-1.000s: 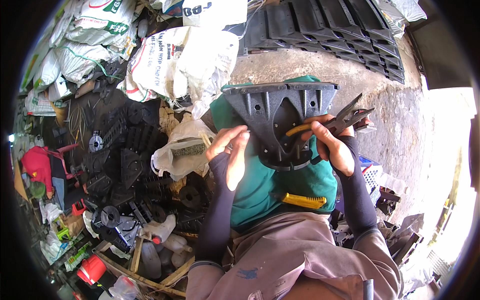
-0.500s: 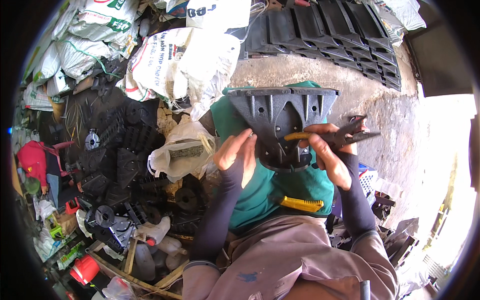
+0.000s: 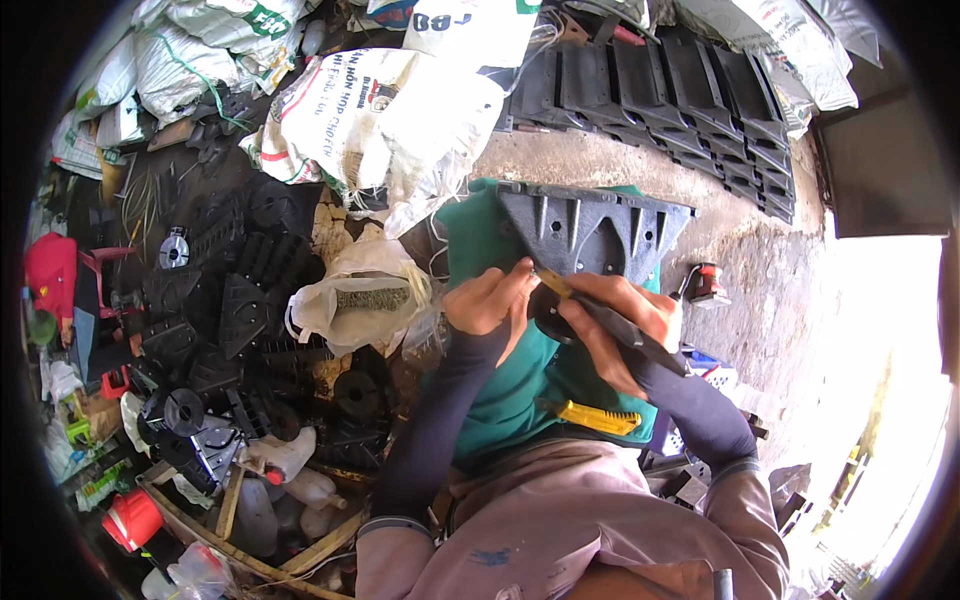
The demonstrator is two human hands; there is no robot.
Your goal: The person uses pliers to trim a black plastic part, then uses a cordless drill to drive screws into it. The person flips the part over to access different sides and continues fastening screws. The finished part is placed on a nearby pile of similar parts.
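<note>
A dark grey moulded part [image 3: 545,225], flared at its far end and ribbed, lies on the green cloth across my lap. My left hand [image 3: 490,302] is at its left edge, thumb and fingertips pinched together; what they hold is too small to name. My right hand [image 3: 625,315] is closed around dark pliers [image 3: 635,340] held back to front. The yellow handle [image 3: 553,283] points at my left fingertips, and the jaws lie toward my right wrist. My hands cover much of the part's near end. A yellow utility knife [image 3: 600,416] rests on the green cloth [image 3: 500,385] nearer me.
Left of my hands, an open white bag [image 3: 325,322] holds many small pieces. Black moulded parts [image 3: 245,315] are heaped beyond it. Similar black parts [image 3: 680,90] stand in stacked rows at the far right, and white sacks [image 3: 330,120] lie at the far left.
My right hand has moved left and swung the pliers round, bringing the yellow handle to my left fingertips. The jaws have turned toward my wrist. The view has shifted slightly.
</note>
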